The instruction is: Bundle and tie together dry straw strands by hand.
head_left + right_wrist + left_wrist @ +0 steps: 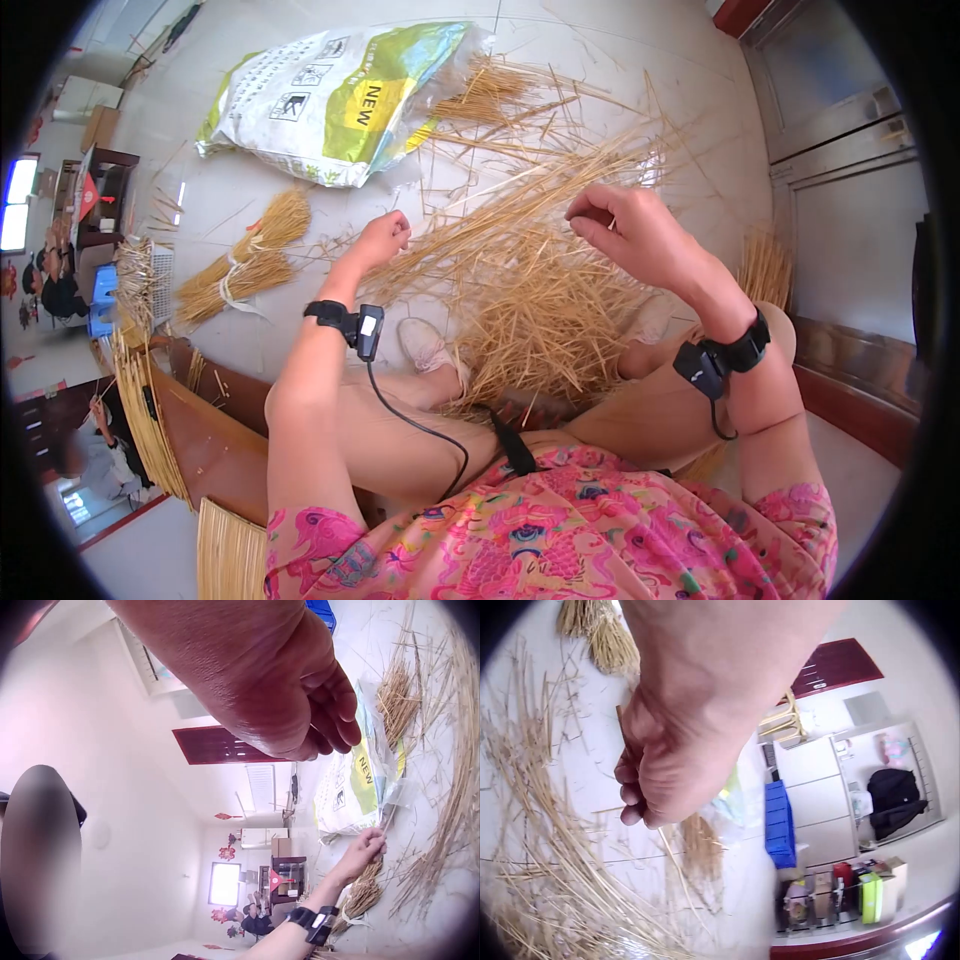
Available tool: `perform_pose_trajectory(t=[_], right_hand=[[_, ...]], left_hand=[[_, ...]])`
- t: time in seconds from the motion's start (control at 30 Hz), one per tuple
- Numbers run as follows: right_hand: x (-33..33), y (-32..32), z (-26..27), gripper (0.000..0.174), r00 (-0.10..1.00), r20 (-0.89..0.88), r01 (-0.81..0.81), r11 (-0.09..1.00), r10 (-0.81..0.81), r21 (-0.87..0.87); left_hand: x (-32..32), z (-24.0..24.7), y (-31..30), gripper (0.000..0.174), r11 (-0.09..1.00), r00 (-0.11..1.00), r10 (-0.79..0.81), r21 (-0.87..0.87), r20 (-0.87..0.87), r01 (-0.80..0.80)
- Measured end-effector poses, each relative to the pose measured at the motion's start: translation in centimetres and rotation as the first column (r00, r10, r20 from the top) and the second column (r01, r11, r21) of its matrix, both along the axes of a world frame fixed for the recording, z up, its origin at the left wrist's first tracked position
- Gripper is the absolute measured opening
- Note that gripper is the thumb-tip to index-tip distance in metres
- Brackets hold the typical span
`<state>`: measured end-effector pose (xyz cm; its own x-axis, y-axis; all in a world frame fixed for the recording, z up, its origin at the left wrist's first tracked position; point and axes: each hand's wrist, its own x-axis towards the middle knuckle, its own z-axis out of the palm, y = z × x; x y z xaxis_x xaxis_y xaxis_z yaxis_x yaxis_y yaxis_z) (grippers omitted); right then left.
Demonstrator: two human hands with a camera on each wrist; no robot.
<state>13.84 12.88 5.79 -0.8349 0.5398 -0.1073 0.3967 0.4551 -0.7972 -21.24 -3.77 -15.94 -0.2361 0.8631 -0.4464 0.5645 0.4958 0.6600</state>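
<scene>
Lying at eleven o'clock from the left hand (380,241) is one bag (330,105). Those fingers pinch one straw stalk (622,726), jutting toward twelve in left-wrist view. One straw heap (550,312) lies at eight o'clock from the right hand (640,235), its fingers loosely curled, released.

Bright views, fisheye-bent edges, black corners.

The word "NEW" is standing in dark capitals on the yellow panel (370,104) of a white and green bag (325,120). The bag is lying on the floor (570,40), well apart from its right edge. Three boxed pictograms (312,76) are showing on the white part; adjoining small characters (262,85) are remaining unreadable.
</scene>
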Motion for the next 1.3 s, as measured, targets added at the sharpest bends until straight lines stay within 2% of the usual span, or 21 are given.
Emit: perform_pose_trajectory(t=[0.03, 0.17, 0.27, 0.3, 0.4, 0.47, 0.57, 0.67, 0.7, 0.8, 0.83, 0.93, 1.03, 1.13, 1.27, 1.3], right_hand=[[0.2, -0.1, -0.1, 0.016, 1.0, -0.003, -0.005, 1.0, 0.005, 0.006], [0.6, -0.5, -0.2, 0.018, 1.0, 0.022, -0.02, 1.0, 0.02, 0.012], [0.9, -1.0, -0.3, 0.017, 0.998, 0.048, -0.035, 0.999, 0.035, 0.006], [1.0, -1.3, -0.2, 0.017, 0.997, 0.062, -0.04, 0.999, 0.039, 0.003], [1.0, -1.5, -0.8, 0.018, 0.992, 0.063, -0.105, 0.993, 0.109, -0.062], [0.9, -1.8, -1.2, 0.021, 0.992, 0.049, -0.109, 0.979, 0.119, -0.172], [0.6, -2.1, -1.2, 0.025, 0.999, -0.046, -0.002, 0.917, -0.017, -0.399], [0.4, -1.4, -1.9, 0.026, 0.963, -0.197, 0.028, 0.79, -0.187, -0.613], [0.3, -1.7, -1.3, 0.025, 0.944, -0.188, 0.083, 0.749, -0.27, -0.658], [0.8, -0.7, -2.6, 0.024, 0.943, -0.186, 0.123, 0.805, -0.277, -0.58], [1.0, -0.6, -2.4, 0.023, 0.941, -0.174, 0.141, 0.801, -0.292, -0.581], [1.3, -0.3, -2.6, 0.023, 0.921, -0.162, 0.188, 0.766, -0.355, -0.615], [1.7, 0.2, -2.4, 0.024, 0.903, -0.18, 0.201, 0.753, -0.391, -0.627], [2.3, 0.8, -2.2, 0.024, 0.883, -0.188, 0.208, 0.718, -0.43, -0.665], [2.7, 0.8, -2.9, 0.024, 0.88, -0.19, 0.194, 0.695, -0.436, -0.692], [2.7, 0.8, -3.0, 0.024, 0.883, -0.186, 0.192, 0.692, -0.432, -0.696]], left_hand=[[0.1, 2.4, -0.2, 0.011, 1.0, 0.998, 0.015, 0.003, 0.064, -0.015], [1.6, 12.8, -0.9, 0.012, 0.999, 1.0, -0.009, -0.045, 0.009, 0.009], [2.3, 15.9, -2.5, 0.014, 0.985, 0.98, 0.119, 0.107, 0.156, -0.137], [4.4, 18.9, -2.6, 0.015, 0.98, 0.965, 0.162, 0.085, 0.208, -0.183], [6.8, 19.0, -2.7, 0.015, 0.968, 0.809, 0.094, 0.138, 0.58, -0.211], [10.5, 18.6, -1.5, 0.015, 0.94, 0.73, 0.059, 0.209, 0.681, -0.27], [15.3, 16.5, 0.2, 0.015, 0.941, 0.567, -0.032, 0.216, 0.823, -0.259], [19.3, 15.1, 1.2, 0.013, 0.94, 0.454, -0.078, 0.217, 0.888, -0.262], [20.3, 14.8, 1.4, 0.013, 0.944, 0.415, -0.096, 0.214, 0.905, -0.25], [22.3, 13.9, 1.7, 0.013, 0.958, 0.386, -0.076, 0.174, 0.919, -0.227], [22.2, 13.9, 1.9, 0.016, 0.967, 0.431, -0.1, 0.19, 0.897, -0.17], [23.0, 13.9, 2.4, 0.019, 0.946, 0.403, -0.137, 0.24, 0.905, -0.219], [23.4, 15.2, 2.1, 0.022, 0.968, 0.411, 0.009, 0.095, 0.912, -0.231], [23.5, 15.3, 1.8, 0.023, 0.976, 0.449, 0.077, 0.025, 0.89, -0.217], [22.9, 15.3, 1.4, 0.023, 0.987, 0.504, 0.026, 0.056, 0.863, -0.149], [22.7, 15.6, 1.5, 0.023, 0.987, 0.488, 0.039, 0.042, 0.872, -0.155]])
